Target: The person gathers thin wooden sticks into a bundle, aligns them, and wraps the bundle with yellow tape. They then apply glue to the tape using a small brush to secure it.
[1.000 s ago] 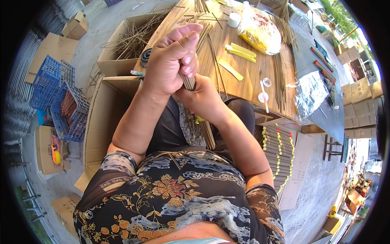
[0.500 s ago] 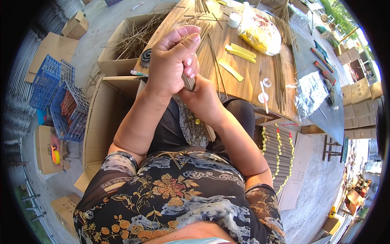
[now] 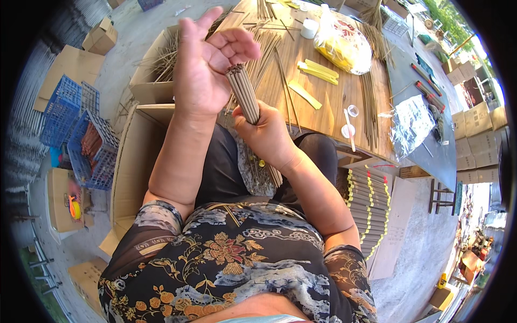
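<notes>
My right hand (image 3: 271,134) is wrapped round a bundle of thin brown incense sticks (image 3: 244,96), held tilted above my lap. The upper ends form a rough, uneven cluster, and the lower ends come out below the hand. Beside that top end, my left hand (image 3: 203,72) is open, thumb and fingers apart, palm turned toward the bundle. It grips nothing. On the wooden table (image 3: 336,110) beyond lie more loose sticks (image 3: 266,51) and yellow paper strips (image 3: 319,71).
A cardboard box of sticks (image 3: 161,59) and an open carton (image 3: 140,156) stand at my left. The table also bears a plastic bag with yellow contents (image 3: 344,46), a white jar (image 3: 309,28) and a small lid (image 3: 348,131). Yellow-banded bundles (image 3: 369,202) lie at lower right.
My left hand has let go of the top of the bundle, moved up and left, and opened. The bundle's upper end now shows. My right hand keeps its hold.
</notes>
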The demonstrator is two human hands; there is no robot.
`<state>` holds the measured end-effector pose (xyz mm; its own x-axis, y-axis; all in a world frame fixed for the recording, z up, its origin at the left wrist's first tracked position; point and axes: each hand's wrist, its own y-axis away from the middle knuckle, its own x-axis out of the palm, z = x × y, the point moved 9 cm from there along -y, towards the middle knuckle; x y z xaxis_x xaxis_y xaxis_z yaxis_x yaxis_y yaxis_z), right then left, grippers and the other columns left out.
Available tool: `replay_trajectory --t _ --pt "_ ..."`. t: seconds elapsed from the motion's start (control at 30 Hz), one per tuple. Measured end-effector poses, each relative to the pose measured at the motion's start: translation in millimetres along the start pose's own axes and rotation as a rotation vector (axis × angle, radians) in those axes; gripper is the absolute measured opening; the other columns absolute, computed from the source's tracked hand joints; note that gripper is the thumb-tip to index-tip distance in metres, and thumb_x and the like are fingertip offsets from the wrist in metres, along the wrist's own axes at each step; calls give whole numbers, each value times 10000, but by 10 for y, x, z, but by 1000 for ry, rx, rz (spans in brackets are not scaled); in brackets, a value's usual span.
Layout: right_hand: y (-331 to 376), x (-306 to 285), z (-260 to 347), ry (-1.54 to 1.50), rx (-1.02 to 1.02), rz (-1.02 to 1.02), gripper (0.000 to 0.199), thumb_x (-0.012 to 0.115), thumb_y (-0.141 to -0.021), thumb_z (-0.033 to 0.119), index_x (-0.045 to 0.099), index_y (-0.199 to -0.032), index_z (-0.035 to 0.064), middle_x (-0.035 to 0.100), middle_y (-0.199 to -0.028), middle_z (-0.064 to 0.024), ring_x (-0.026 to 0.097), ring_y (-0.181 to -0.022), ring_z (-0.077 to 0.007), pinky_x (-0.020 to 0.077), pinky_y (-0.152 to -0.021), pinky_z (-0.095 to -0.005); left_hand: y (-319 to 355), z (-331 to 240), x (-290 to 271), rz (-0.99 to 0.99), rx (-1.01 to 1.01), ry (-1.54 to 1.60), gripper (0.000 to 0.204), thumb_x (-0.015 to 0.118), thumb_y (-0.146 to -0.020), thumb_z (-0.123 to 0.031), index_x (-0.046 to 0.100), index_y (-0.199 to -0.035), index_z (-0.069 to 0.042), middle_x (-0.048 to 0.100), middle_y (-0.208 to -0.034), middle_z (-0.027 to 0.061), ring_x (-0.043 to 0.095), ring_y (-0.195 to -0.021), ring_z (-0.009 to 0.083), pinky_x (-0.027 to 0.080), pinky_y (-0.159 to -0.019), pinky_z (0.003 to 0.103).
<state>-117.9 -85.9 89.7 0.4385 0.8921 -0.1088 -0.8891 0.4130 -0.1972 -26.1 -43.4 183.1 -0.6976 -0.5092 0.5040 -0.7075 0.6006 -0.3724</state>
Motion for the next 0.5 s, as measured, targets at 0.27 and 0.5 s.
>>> replay_trajectory --t 0.27,0.5 --pt "3 -155 115 280 -59 -178 196 573 -746 75 544 -928 8 595 -783 -219 597 -761 -355 474 -657 -383 430 305 36 -87 -6 -67 539 656 -782 -75 353 -1209 51 575 -844 100 574 -753 123 469 -671 220" --pt "-8 16 188 78 -68 57 175 615 -745 76 555 -879 -21 605 -736 -89 587 -702 -143 470 -642 -286 336 290 87 -19 -133 64 332 626 -814 -118 511 -1084 37 428 -526 -2 375 -409 61 327 -390 214"
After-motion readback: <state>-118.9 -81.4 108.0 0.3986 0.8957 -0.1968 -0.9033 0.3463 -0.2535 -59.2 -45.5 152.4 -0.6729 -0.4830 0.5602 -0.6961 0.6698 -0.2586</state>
